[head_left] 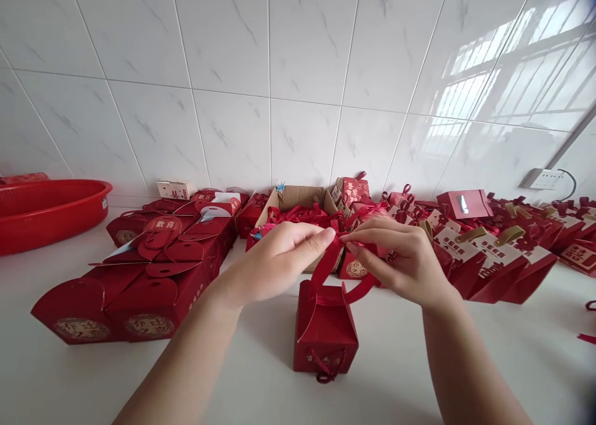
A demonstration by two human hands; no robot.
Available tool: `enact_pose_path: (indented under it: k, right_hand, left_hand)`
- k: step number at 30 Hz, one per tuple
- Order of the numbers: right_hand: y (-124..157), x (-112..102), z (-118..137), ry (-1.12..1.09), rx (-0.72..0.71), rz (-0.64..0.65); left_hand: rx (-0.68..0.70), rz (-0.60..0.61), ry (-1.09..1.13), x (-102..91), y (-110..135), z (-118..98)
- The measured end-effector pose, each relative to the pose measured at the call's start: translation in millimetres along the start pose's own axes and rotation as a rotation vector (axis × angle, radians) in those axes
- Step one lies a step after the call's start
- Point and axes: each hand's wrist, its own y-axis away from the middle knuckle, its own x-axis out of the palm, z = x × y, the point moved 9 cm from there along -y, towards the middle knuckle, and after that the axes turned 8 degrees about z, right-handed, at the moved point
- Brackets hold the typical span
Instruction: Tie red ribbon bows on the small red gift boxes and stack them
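A small red gift box (326,332) stands upright on the white table, with a twisted cord and a knotted end hanging down its near side. From its top rises a red ribbon (325,265), drawn up in two strands above the lid. My left hand (279,257) pinches the ribbon between thumb and fingers on the left. Opposite it, my right hand (400,257) pinches the ribbon with thumb and forefinger. Both hands meet closely above the box, and the ribbon's crossing is partly hidden by the fingers.
Larger red boxes (139,288) stand grouped at the left, near a red plastic basin (51,217). Behind my hands, a cardboard box (300,195) holds red ribbons. Many finished-looking small bags (493,260) line the right side. A power strip (544,178) is by the tiled wall.
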Motion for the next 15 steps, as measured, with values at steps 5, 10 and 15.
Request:
enact_pose_path:
  k: [5,10,15]
  right_hand:
    - [-1,-6,-7,-0.121,0.065,-0.036]
    - [-1,-7,-16,-0.228,0.141,-0.069]
    - [7,-3,-26,-0.396,0.203,-0.111]
  left_hand:
    - [0.258,-0.066,-0.346,2.7,8,-32]
    - [0.307,-0.031,-0.606,12.8,12,-41]
    - [0.287,-0.02,-0.751,14.9,15,-42]
